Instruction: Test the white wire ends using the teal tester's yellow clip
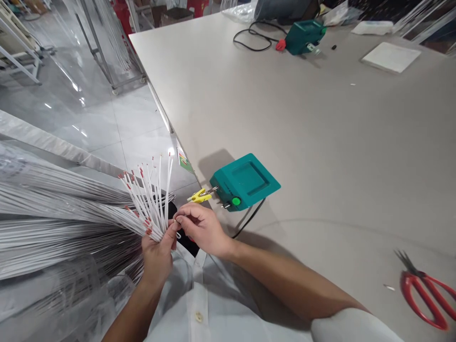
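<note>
Both hands work off the desk's (pixel 320 142) near edge. The left hand (pixel 158 254) is closed round a long bundle of white wires (pixel 71 213), fanning the red-tipped ends apart for picking. The right hand (pixel 201 228) pinches what seems a single wire (pixel 177 219). The teal box (pixel 244 183) points its yellow clip (pixel 200 195) towards them, within reach.

A big grey table (pixel 320 142) holds everything. A green box (pixel 245 183) with a round green button sits near its edge. Red scissors (pixel 425 289) lie at the right. Far back sit another green box (pixel 304 36), a black cord (pixel 249 40) and a flat white pad (pixel 391 57).
</note>
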`<act>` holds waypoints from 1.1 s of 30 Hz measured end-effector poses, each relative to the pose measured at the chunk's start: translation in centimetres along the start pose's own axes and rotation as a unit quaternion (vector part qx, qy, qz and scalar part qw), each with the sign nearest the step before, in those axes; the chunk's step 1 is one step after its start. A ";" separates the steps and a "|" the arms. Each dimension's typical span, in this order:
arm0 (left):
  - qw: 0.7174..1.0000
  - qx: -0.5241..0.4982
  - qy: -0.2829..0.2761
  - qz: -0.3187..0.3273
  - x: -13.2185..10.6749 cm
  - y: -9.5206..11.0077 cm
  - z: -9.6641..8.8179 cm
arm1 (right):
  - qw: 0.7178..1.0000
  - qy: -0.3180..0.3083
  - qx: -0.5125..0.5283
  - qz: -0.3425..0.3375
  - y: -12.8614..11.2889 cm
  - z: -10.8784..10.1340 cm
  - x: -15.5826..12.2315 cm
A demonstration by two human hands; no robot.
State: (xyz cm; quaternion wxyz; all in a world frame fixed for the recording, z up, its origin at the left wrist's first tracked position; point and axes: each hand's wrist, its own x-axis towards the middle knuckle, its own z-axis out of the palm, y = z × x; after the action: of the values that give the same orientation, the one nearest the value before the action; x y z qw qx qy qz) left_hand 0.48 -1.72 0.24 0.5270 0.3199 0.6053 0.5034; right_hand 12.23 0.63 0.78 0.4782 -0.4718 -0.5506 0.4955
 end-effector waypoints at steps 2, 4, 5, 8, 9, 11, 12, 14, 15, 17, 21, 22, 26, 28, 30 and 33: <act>1.000 -0.004 0.000 0.000 0.0 -0.1 0.1 | 1.000 -0.012 0.017 0.006 -0.1 -0.1 0.0; 1.000 -0.024 0.007 0.003 -0.1 0.0 0.2 | 0.999 -0.014 0.038 0.012 -0.2 -0.2 0.0; 0.999 -0.038 0.011 0.005 -0.1 0.0 0.3 | 0.998 -0.012 0.051 0.016 -0.2 -0.1 0.0; 0.998 -0.068 0.011 -0.006 -0.2 0.3 0.7 | 0.994 -0.006 0.103 0.037 -0.2 0.0 0.0; 0.997 -0.076 0.010 -0.011 -0.3 0.3 0.8 | 0.992 -0.004 0.117 0.043 -0.1 0.1 0.0; 0.996 -0.086 0.005 -0.015 -0.2 0.4 0.8 | 0.991 0.001 0.124 0.047 -0.1 0.1 0.0; 0.996 -0.086 0.003 -0.013 -0.2 0.3 0.8 | 0.992 0.007 0.115 0.042 -0.1 0.2 0.0; 0.997 -0.079 -0.002 -0.003 -0.2 0.1 0.7 | 0.996 0.019 0.083 0.024 -0.1 0.2 0.0; 0.997 -0.071 -0.006 0.000 -0.2 0.0 0.6 | 0.997 0.023 0.066 0.012 -0.1 0.1 0.1; 0.998 -0.059 -0.010 0.003 -0.1 -0.2 0.5 | 0.999 0.032 0.023 -0.020 -0.1 0.1 0.1; 0.998 -0.061 -0.009 -0.004 -0.2 0.1 0.4 | 0.987 0.026 -0.134 -0.088 0.1 -0.3 -0.1; 0.998 -0.066 -0.008 -0.004 -0.2 0.2 0.3 | 0.978 0.003 -0.182 -0.098 0.0 -0.5 -0.1; 0.998 -0.069 0.001 -0.005 0.0 0.4 0.2 | 0.946 -0.076 -0.299 -0.102 -0.5 -1.2 -0.2; 0.998 -0.062 0.005 -0.007 0.1 0.2 0.0 | 0.952 -0.050 -0.278 -0.119 -0.8 -1.4 -0.2; 0.999 -0.052 0.004 -0.006 0.2 0.0 -0.1 | 0.963 -0.032 -0.228 -0.140 -0.9 -1.4 -0.2; 1.000 -0.009 -0.019 0.008 0.3 0.1 -0.4 | 0.973 -0.047 -0.172 -0.149 -0.9 -1.3 0.1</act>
State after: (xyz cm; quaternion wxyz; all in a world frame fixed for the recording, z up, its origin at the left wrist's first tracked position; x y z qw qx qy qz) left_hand 0.04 -1.52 0.24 0.5375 0.3293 0.5879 0.5070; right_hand 13.52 0.81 1.71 0.4319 -0.4354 -0.7138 0.3382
